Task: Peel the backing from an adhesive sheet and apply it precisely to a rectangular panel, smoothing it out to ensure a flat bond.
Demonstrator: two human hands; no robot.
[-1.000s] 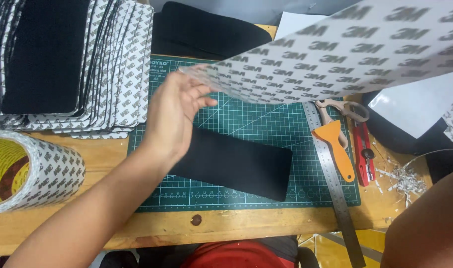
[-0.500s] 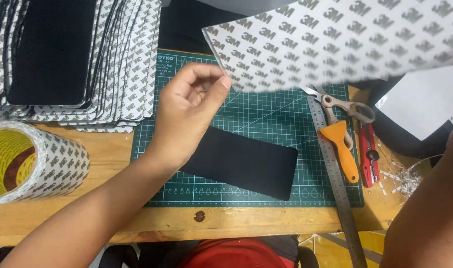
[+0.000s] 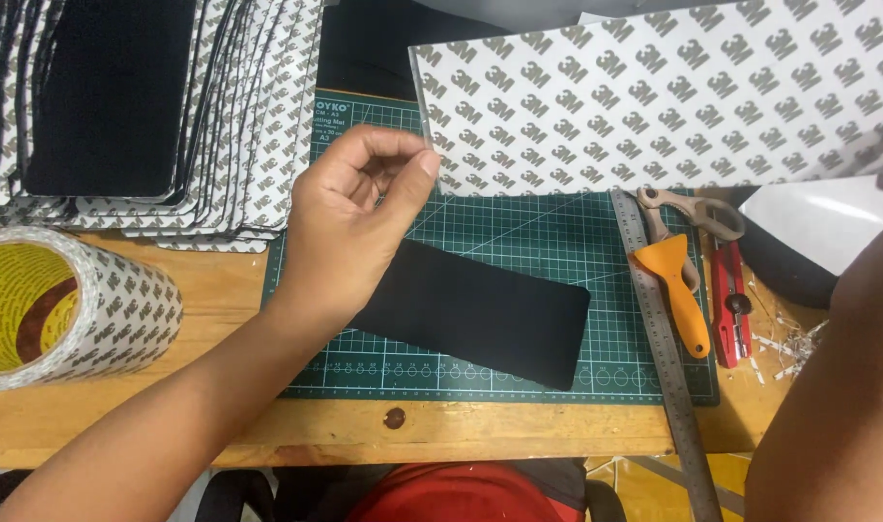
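Observation:
My left hand [image 3: 349, 227] hovers over a green cutting mat [image 3: 519, 227], its fingers curled and the index fingertip pinched on the left edge of a large white liner sheet printed with grey marks [image 3: 654, 97]. The sheet is held in the air above the mat's far side. A black rectangular strip [image 3: 480, 314] lies flat on the mat, just under and right of my left hand. My right forearm [image 3: 828, 387] fills the lower right. The right hand is only a blurred sliver at the frame's right edge, by the sheet's right end.
A stack of liner-backed black pieces [image 3: 122, 106] lies at the back left. A big roll of adhesive tape [image 3: 64, 304] stands at the left. A steel ruler [image 3: 659, 329], an orange-handled scraper [image 3: 678, 285], scissors [image 3: 697, 208] and a red knife [image 3: 729, 304] lie at the mat's right side.
My left hand rose off the black strip and closed its fingers on the sheet's left edge. The sheet swung round and now spans the mat's far side.

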